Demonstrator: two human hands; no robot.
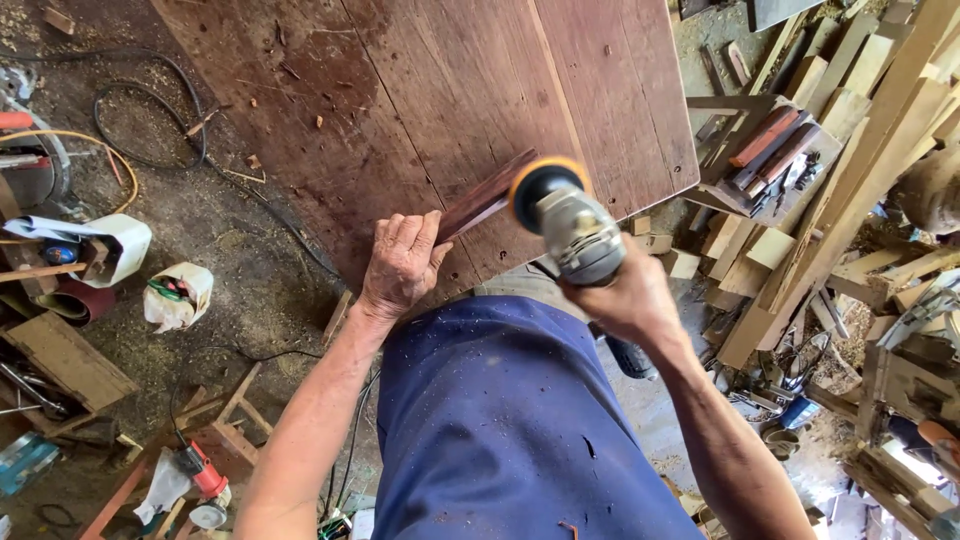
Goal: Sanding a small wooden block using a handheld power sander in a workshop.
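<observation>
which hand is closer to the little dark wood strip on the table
Left. The left hand grips the near end of the dark wood strip. The right hand is apart from it, holding the angle grinder, whose disc meets the strip's far end.

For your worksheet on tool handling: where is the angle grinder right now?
In the head view, the angle grinder is right of centre, gripped by the right hand, its disc against the wooden strip.
</observation>
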